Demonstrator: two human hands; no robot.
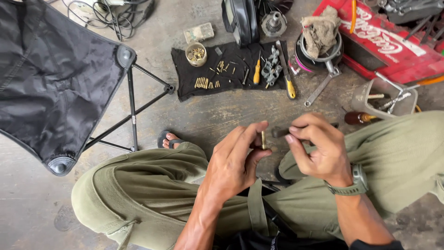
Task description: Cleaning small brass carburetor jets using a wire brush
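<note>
My left hand [235,159] pinches a small brass part [263,139] upright between thumb and fingers, above my knees. My right hand [319,146], with a green wristwatch, grips a dark tool handle [280,132] whose end points at the brass part. Both hands are close together over the concrete floor. On the floor beyond them lies a black cloth [203,76] with several small brass parts, a small cup of brass pieces [196,54], metal fittings [270,69] and a yellow-handled screwdriver [287,78].
A black folding stool [55,83] stands at the left. A red crate [384,41], a round metal part with a rag [320,44], a wrench [319,90] and a grey tool tub [386,99] lie at the right. Cables sit at the top left.
</note>
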